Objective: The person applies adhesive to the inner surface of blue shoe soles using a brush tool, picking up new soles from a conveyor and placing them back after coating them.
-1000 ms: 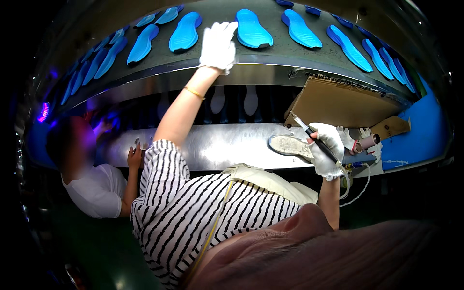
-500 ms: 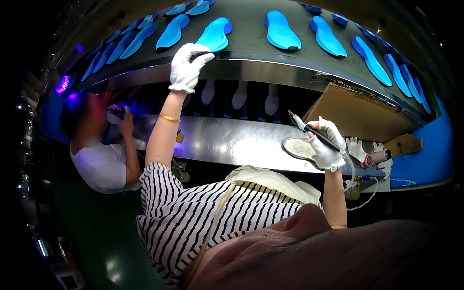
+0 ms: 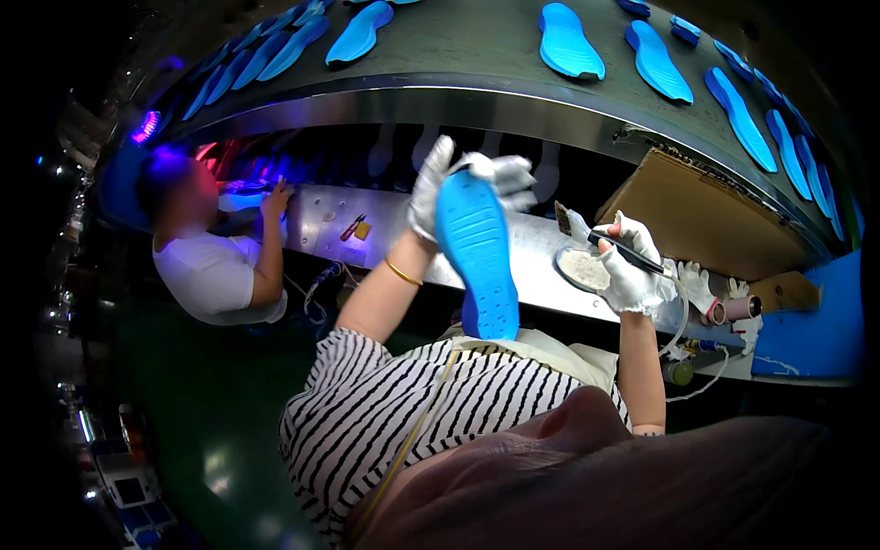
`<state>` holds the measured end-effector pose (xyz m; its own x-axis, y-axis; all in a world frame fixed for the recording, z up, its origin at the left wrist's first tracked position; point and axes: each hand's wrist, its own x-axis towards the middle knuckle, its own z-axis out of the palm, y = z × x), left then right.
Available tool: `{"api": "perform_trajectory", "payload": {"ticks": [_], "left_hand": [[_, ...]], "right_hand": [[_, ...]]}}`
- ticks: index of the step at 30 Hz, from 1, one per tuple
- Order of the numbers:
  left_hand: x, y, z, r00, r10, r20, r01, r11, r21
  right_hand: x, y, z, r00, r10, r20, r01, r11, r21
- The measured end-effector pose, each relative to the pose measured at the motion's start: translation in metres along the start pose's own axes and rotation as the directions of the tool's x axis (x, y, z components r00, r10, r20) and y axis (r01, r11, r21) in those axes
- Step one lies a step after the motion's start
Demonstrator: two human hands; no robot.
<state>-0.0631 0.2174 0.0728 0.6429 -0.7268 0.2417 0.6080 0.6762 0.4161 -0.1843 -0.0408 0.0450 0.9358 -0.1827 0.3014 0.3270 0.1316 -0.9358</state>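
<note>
My left hand [image 3: 429,197], in a white glove, holds a blue shoe sole [image 3: 475,247] by its far end. The sole hangs in front of my body, its grooved and dotted face turned up. My right hand [image 3: 632,275], gloved with some fingertips bare, is closed round a brush [image 3: 626,251] with a black handle and a pale hose at its rear. The bristles point up and left, touching nothing that I can make out. Below that hand, an oval dark-rimmed piece with a whitish inside [image 3: 581,269] lies on the metal ledge [image 3: 532,252], partly hidden.
More blue soles [image 3: 658,60] lie along the dark belt [image 3: 477,46] at the back. An open cardboard box [image 3: 715,211] stands right, near spare gloves [image 3: 697,286] and thread spools [image 3: 738,308]. At left, a person [image 3: 206,266] works at the ledge, near red-handled snips [image 3: 351,228].
My left hand has lifted a sole off the belt and drawn it toward my body. My right hand keeps hold of the brush over the ledge. The view has shifted slightly.
</note>
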Motion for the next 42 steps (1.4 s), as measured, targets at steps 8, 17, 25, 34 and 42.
{"api": "perform_trajectory", "payload": {"ticks": [8, 17, 25, 34, 42], "left_hand": [[-0.003, -0.071, -0.012, 0.913, -0.037, -0.407, 0.008, 0.997, -0.073], [0.027, -0.117, -0.023, 0.947, 0.065, -0.314, -0.057, 0.998, 0.036], [0.036, -0.100, -0.014, 0.941, 0.054, -0.334, -0.007, 0.990, 0.141], [0.043, -0.084, -0.017, 0.981, -0.080, -0.176, 0.111, 0.978, 0.175], [0.009, -0.100, -0.001, 0.944, -0.207, -0.258, 0.303, 0.853, 0.425]], "right_hand": [[0.019, -0.006, 0.029, 0.997, -0.061, 0.043, 0.065, 0.993, -0.094], [0.035, 0.000, 0.037, 0.959, -0.271, -0.082, 0.241, 0.932, -0.270], [0.015, -0.005, 0.033, 0.956, -0.295, 0.002, 0.274, 0.887, -0.371], [-0.006, -0.013, 0.038, 0.925, -0.367, 0.103, 0.374, 0.824, -0.427], [-0.038, 0.002, 0.010, 1.000, -0.012, -0.025, 0.004, 0.955, -0.295]]}}
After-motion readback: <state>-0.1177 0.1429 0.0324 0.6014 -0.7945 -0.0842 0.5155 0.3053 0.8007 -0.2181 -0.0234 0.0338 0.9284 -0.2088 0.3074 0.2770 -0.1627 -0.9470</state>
